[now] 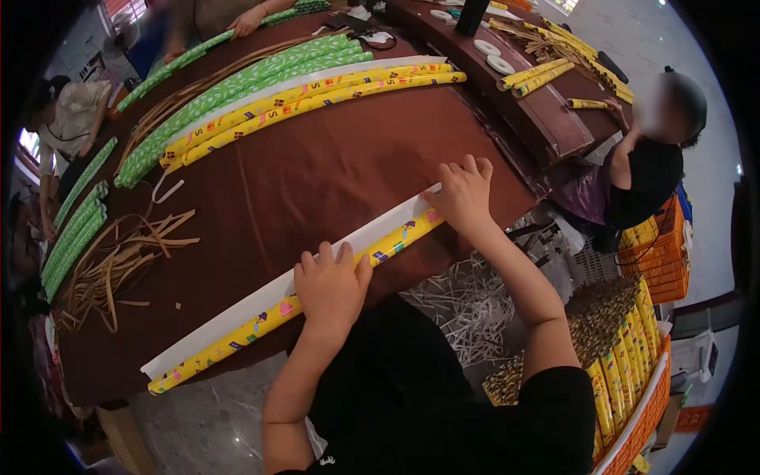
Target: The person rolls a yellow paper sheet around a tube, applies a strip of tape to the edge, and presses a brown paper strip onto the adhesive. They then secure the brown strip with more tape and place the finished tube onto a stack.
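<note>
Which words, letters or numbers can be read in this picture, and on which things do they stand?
"S": repeated dark letter on the yellow rolls at the far side of the table.
Small coloured prints on the yellow roll under the left hand and right hand: too blurred to read.

I count one yellow patterned tube (293, 305) at the near edge of the table (317, 182), with one white paper strip (261, 297) alongside it, and two hands of mine on them: left hand (331, 286), right hand (463, 192). Farther back lie two long yellow tubes (317, 99) side by side, and about four green tubes (237, 87) beyond them. On the raised counter I see three short yellow tubes (538, 77) and two white tape rolls (492, 55). Two orange crates (661, 253) stand at right; their tubes are too many to count.
</note>
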Action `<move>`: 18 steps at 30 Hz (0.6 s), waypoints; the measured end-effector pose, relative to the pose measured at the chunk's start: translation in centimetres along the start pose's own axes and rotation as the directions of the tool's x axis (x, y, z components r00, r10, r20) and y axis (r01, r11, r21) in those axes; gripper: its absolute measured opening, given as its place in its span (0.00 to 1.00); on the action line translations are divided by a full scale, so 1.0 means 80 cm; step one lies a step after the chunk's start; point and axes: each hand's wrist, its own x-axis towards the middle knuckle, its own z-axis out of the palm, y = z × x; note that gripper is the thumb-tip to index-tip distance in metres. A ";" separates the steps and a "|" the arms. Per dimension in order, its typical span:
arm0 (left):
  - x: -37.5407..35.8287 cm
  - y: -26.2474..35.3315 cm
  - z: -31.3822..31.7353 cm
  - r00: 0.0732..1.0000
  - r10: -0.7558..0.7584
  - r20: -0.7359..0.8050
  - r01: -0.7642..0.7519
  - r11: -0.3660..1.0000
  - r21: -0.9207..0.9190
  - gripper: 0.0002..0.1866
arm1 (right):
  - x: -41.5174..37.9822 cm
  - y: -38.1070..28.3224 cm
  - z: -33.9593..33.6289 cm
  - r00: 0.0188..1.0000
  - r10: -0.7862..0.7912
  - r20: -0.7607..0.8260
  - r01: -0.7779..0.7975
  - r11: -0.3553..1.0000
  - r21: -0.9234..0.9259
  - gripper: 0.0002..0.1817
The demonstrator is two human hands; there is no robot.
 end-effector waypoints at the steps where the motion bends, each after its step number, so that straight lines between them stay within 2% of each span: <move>1: 0.010 0.003 -0.001 1.000 0.003 -0.001 -0.003 1.000 0.006 0.15 | 0.000 0.000 0.000 1.000 0.005 -0.004 -0.005 1.000 0.004 0.22; 3: 0.040 0.010 0.000 0.992 0.123 0.040 -0.125 0.991 0.052 0.13 | -0.001 -0.001 -0.001 1.000 0.010 0.020 -0.010 0.999 -0.030 0.20; 5: 0.086 0.026 0.008 0.963 0.269 0.034 -0.268 0.963 -0.030 0.10 | 0.001 -0.002 -0.002 0.999 0.021 0.038 -0.019 0.999 -0.049 0.20; 7: 0.139 0.053 0.012 0.927 0.300 0.226 -0.295 0.954 -0.055 0.09 | 0.001 -0.002 -0.004 0.998 0.042 0.046 -0.038 0.996 -0.075 0.20; 9: 0.185 0.079 0.005 0.858 0.234 0.457 -0.222 0.972 -0.082 0.10 | 0.003 0.000 -0.004 0.998 0.030 0.062 -0.025 0.996 -0.083 0.20; 10: 0.198 0.088 0.003 0.857 0.250 0.450 -0.243 0.967 -0.075 0.10 | 0.004 0.002 -0.003 0.998 0.049 0.048 -0.044 0.995 -0.089 0.20; 12: 0.218 0.102 0.009 0.753 0.276 0.598 -0.312 0.949 -0.045 0.10 | 0.005 0.006 -0.001 0.993 0.013 0.118 -0.006 0.998 -0.058 0.19; 13: 0.223 0.101 0.024 0.750 0.287 0.596 -0.333 0.942 -0.035 0.10 | 0.006 0.010 -0.004 0.988 -0.006 0.156 0.010 1.000 -0.022 0.18; 15: 0.228 0.093 0.049 0.776 0.350 0.525 -0.252 0.935 -0.250 0.13 | 0.006 0.015 -0.003 0.989 0.000 0.148 -0.003 1.000 0.020 0.17; 16: 0.230 0.091 0.052 0.772 0.358 0.526 -0.270 0.933 -0.239 0.13 | 0.007 0.017 -0.001 0.989 -0.017 0.150 0.007 0.998 0.065 0.16; 18: 0.228 0.085 0.055 0.782 0.333 0.527 -0.171 0.927 -0.334 0.15 | 0.006 0.027 -0.006 0.988 -0.027 0.151 0.010 0.993 0.115 0.15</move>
